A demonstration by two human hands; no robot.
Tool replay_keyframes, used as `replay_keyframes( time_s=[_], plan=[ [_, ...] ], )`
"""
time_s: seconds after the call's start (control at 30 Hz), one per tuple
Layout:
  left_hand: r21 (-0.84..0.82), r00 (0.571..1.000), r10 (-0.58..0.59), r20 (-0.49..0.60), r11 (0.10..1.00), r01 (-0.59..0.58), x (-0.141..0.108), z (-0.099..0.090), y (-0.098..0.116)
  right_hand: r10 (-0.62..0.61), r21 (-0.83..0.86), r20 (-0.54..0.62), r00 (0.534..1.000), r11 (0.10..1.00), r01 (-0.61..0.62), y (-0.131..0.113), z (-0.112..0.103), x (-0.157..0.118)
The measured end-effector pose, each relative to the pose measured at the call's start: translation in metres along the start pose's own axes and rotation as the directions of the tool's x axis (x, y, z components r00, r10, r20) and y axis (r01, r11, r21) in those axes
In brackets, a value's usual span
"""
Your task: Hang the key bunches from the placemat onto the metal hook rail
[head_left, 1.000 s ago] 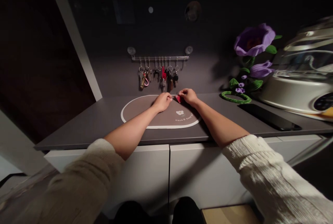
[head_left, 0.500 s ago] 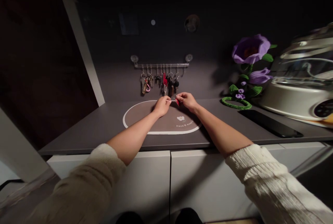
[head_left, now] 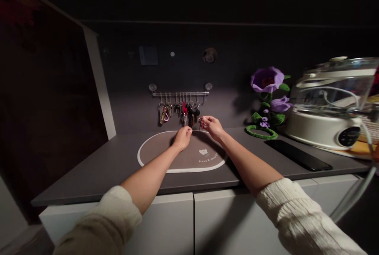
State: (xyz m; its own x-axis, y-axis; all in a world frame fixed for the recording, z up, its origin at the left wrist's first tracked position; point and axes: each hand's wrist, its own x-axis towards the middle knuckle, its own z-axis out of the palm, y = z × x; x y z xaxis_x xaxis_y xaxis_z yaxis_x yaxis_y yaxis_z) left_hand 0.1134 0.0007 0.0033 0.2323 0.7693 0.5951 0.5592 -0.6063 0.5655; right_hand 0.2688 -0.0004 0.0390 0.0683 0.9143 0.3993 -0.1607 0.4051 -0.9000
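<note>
A clear rail [head_left: 180, 94] on the dark wall carries a row of hooks with several keys and keyrings, among them a red one [head_left: 184, 107] near the middle. Just below the rail's right end, my right hand [head_left: 212, 126] pinches a small set of keys with a red tag [head_left: 201, 124]. My left hand [head_left: 182, 137] is closed over the oval mat [head_left: 160, 154], lower and to the left of my right hand; whatever its fingertips hold is too small to make out. A brown keychain with a pink loop [head_left: 164, 116] hangs at the left of the row.
On the right of the dark counter [head_left: 89, 164] are a purple flower ornament [head_left: 267, 80] with a green ring base, a black phone [head_left: 297, 155] and a white appliance with a clear cover [head_left: 310, 126]. A pale cabinet edge [head_left: 99, 81] stands at the left.
The view has tilted upward, so everything sits lower. My right hand has risen with the keys toward the rail's right end, and the gap between my hands has grown slightly.
</note>
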Motion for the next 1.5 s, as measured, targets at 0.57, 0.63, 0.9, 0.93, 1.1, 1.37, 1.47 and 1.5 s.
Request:
replay_keyframes(
  time_s=[0.57, 0.63, 0.9, 0.93, 1.1, 1.37, 1.47, 1.5],
  plan=[
    [-0.029, 1.000, -0.021, 0.006, 0.999, 0.021, -0.001, 0.005, -0.001, -0.112, -0.032, -0.343, 0.932, 0.994, 0.108, -0.049, -0.002, 0.066],
    [-0.029, 1.000, -0.019, 0.009, 0.999, 0.019, -0.001, 0.006, -0.001, -0.107, -0.034, -0.371, 0.923, 0.994, 0.102, -0.052, -0.001, 0.071],
    [-0.047, 1.000, -0.020, 0.015, 0.999, 0.020, 0.000, 0.008, -0.005, -0.041, 0.047, -0.395, 0.918, 0.997, 0.065, -0.052, 0.000, 0.081],
    [-0.047, 1.000, -0.019, 0.015, 0.999, 0.019, 0.000, 0.008, -0.005, -0.037, 0.050, -0.391, 0.920, 0.997, 0.062, -0.052, 0.000, 0.082],
    [-0.058, 1.000, -0.019, 0.017, 0.998, 0.020, 0.000, 0.008, -0.005, -0.013, 0.044, -0.395, 0.918, 0.999, 0.032, -0.048, -0.001, 0.085],
    [-0.053, 0.999, -0.033, 0.010, 0.998, 0.033, 0.001, 0.009, -0.007, -0.009, -0.007, -0.374, 0.928, 1.000, 0.007, -0.034, -0.006, 0.084],
    [-0.052, 0.999, -0.039, 0.005, 0.998, 0.039, 0.001, 0.009, -0.007, -0.019, -0.053, -0.369, 0.929, 0.999, -0.001, -0.028, -0.010, 0.085],
    [-0.053, 0.999, -0.040, 0.003, 0.998, 0.041, 0.000, 0.009, -0.007, -0.025, -0.078, -0.363, 0.931, 0.997, -0.003, -0.027, -0.011, 0.085]
  ],
)
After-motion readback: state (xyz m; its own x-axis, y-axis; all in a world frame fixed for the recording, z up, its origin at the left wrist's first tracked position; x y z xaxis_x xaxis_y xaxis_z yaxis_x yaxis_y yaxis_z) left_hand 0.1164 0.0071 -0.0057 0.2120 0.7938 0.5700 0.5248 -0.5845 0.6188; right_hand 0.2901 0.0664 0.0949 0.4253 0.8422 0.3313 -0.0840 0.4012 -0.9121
